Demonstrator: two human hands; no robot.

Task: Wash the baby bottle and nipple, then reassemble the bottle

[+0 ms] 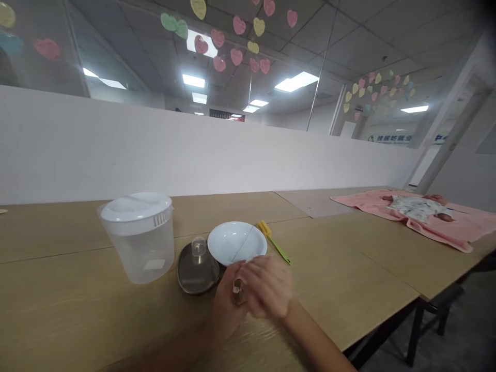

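In the white bowl (236, 243), a thin utensil (243, 245)

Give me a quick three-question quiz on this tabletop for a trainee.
1. True or false: the white bowl lies on the pink blanket.
2. What stands left of the metal tray? A clear lidded pitcher; B kettle; C mug.
3. What small object do the left hand and right hand hold together?
Key: 1 false, it sits on the wooden table. 2 A. 3 Too blurred to tell.
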